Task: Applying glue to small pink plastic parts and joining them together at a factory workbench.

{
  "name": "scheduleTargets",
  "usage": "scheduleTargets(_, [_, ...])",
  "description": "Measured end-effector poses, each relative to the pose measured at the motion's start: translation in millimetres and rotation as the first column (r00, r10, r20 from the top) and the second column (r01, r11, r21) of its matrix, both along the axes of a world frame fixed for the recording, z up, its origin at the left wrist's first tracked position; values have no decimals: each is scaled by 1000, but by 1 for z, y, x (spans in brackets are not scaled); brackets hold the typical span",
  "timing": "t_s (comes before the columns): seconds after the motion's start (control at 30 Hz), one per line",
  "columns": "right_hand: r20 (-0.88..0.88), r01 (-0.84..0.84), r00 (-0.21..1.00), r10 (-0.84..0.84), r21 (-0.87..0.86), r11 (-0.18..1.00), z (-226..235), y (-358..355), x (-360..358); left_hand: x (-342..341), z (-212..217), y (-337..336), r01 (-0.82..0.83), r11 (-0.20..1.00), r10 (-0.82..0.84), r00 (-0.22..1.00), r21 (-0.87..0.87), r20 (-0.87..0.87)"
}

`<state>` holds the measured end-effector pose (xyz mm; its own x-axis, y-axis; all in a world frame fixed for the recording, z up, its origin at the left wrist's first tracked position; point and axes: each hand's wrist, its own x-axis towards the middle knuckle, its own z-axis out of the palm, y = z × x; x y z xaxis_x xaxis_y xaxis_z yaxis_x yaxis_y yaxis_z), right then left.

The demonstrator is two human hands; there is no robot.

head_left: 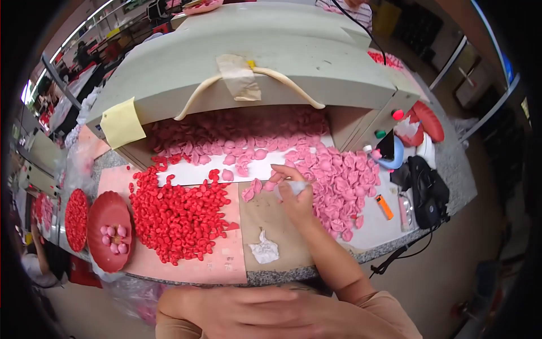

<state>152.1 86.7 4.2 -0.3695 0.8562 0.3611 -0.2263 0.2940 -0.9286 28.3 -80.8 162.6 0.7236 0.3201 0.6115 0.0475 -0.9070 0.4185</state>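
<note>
My right hand [296, 195] reaches to the middle of the table, its fingers curled round a pale, translucent piece [295, 186] whose kind I cannot make out. Small pink petal-like pieces [252, 191] lie just left of its fingertips. To its right spreads a heap of pink, cupped pieces [344, 181]. Left of the hand is a pile of small, glossy red pieces [175, 212]. My left hand [248, 311] is very close at the bottom edge and blurred, so its fingers cannot be read. A crumpled white tissue [264, 248] rests below the right hand.
A grey-green box-shaped machine [237, 34] stands across the back, more pink pieces inside its opening. At left are a red fluted dish [107, 260] with pink balls and a red-filled tray [76, 220]. An orange lighter [384, 207] and black bag [428, 192] lie at right.
</note>
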Motion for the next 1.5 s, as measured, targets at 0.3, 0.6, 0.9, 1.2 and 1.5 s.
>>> scheduleTargets(0.3, [-30, 60, 998, -56, 151, 987, -12, 15, 26, -41, -121, 141, -908, 278, 908, 355, -312, -222])
scheduleTargets(0.6, [-69, 104, 992, -109, -71, 992, -2, 10, 18, -56, -153, 144, -924, 328, 894, 371, -198, -251])
scheduleTargets(0.9, [33, 88, 996, -83, -182, 979, -1, 14, 18, -73, -157, 98, 141, 417, 871, 220, -898, 439])
scheduleTargets(1.2, [268, 49, 963, -7, -152, 987, -26, -3, -1, -80, -157, 81, 28, 251, 954, 159, -967, 253])
scheduleTargets(1.5, [467, -91, 884, 9, 155, 984, -28, -5, 1, -42, -185, 75, -878, 437, 890, 454, -195, -51])
